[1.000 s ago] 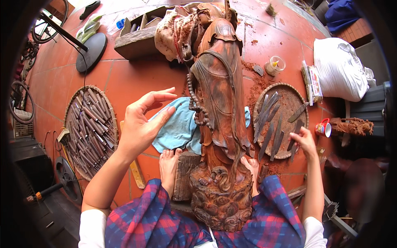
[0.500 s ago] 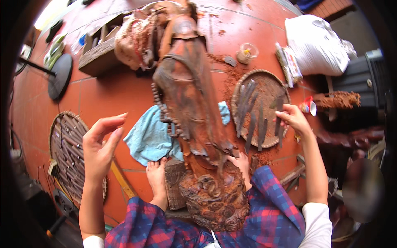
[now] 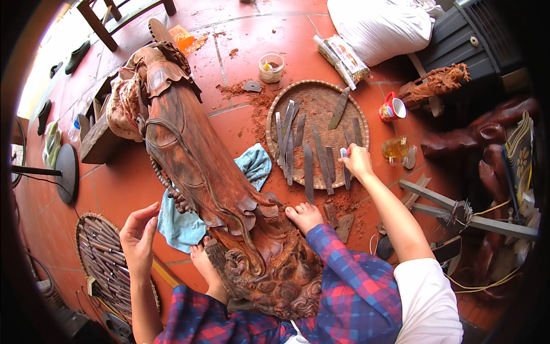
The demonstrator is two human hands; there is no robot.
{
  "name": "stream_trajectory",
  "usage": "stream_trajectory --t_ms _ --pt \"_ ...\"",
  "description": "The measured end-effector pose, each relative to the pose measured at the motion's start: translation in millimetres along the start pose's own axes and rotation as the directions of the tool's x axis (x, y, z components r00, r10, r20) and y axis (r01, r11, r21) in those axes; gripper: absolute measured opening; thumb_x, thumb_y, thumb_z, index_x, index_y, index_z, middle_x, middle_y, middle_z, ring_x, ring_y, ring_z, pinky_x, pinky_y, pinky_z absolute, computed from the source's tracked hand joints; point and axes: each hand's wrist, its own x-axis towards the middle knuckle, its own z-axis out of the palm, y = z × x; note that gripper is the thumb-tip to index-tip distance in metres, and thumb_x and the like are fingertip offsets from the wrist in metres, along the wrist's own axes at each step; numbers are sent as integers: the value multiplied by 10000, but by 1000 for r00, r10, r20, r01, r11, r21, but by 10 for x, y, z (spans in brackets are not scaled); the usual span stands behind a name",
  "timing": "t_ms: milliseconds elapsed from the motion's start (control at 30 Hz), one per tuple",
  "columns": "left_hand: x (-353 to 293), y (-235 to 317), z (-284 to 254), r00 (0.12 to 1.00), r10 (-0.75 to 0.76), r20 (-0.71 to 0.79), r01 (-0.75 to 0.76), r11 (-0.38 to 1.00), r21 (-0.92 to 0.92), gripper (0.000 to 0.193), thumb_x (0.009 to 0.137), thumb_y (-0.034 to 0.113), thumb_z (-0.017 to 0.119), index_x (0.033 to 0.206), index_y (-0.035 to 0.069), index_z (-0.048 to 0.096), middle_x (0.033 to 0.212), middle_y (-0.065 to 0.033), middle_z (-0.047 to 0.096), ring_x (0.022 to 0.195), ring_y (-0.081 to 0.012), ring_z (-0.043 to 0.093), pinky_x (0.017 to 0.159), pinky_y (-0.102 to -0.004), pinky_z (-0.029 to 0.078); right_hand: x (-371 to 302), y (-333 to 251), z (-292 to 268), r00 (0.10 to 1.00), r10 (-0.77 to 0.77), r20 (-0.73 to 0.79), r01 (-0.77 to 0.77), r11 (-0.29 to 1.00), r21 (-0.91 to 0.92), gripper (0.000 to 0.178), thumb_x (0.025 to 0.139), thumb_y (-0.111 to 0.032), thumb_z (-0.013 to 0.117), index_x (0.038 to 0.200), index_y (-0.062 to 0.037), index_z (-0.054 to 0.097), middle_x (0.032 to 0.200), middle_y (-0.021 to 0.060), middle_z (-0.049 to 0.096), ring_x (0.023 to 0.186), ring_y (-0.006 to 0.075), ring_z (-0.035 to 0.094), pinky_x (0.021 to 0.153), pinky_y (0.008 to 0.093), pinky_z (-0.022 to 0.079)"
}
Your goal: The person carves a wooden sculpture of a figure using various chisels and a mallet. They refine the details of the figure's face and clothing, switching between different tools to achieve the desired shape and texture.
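A large reddish-brown wooden carving of a robed figure (image 3: 183, 149) lies slanting away from me, its knobbly carved base (image 3: 275, 275) between my legs. My left hand (image 3: 139, 232) hovers left of the carving, empty, thumb and fingers loosely curved and apart. Over the lower right rim of a round woven tray (image 3: 315, 94), my right hand (image 3: 358, 163) is closed in a pinch. A small pale tip shows at its fingertips, too little to name. Several flat dark metal strips (image 3: 321, 152) lie in that tray, next to this hand.
A second basket (image 3: 109, 252) at left holds many thin rods. Blue cloths (image 3: 180, 223) lie under the carving. Beyond are a tub (image 3: 271, 67), a red mug (image 3: 392, 108), a glass of amber liquid (image 3: 396, 149), a white sack (image 3: 378, 28) and metal bars (image 3: 458, 209) at right.
The view has swung to the right, so the carving now slants to the upper left. My right hand has gone from above the strips to the tray's lower right rim.
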Motion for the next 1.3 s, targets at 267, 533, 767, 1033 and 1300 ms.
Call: stream_trajectory --t_ms 267,533,767,1033,1300 --pt "71 -73 43 999 36 -17 -36 999 8 198 919 25 633 1105 -40 659 1126 -121 687 1034 -150 640 929 -292 498 99 90 406 971 -43 234 46 999 -10 363 734 -274 826 870 8 642 817 209 676 841 377 676 761 473 514" --pt "-10 106 -212 998 39 -44 -40 999 -4 234 935 11 611 1160 -52 609 1179 -118 662 1099 -160 619 988 -306 475 -155 -895 -914 918 -382 109 144 576 805 424 934 -82 619 1339 -44 497 795 90 681 639 115 660 521 166 525" --pt "189 521 -109 963 270 -19 -270 956 -114 231 939 19 609 1160 -47 615 1179 -128 662 1098 -160 617 990 -302 472 -520 -1797 -1896 639 -769 34 -118 -54 991 408 1012 -171 462 1339 68 419 1232 209 620 1020 225 682 653 234 591" --pt "332 678 220 691 699 186 -720 689 86 362 814 272 763 1034 -7 691 1089 -156 685 1054 -332 637 922 -398 499 -1413 -3304 -1742 265 -933 242 569 354 742 292 1010 -225 457 927 -19 647 737 15 589 551 63 492 486 214 361" --pt "317 301 479 812 584 9 -582 807 101 137 755 120 753 770 25 654 1024 -106 681 1163 -337 576 1002 -448 438 -1138 -3629 -1296 -81 -997 4 809 -63 585 122 922 -108 628 856 -6 634 775 62 605 697 189 573 653 299 451"
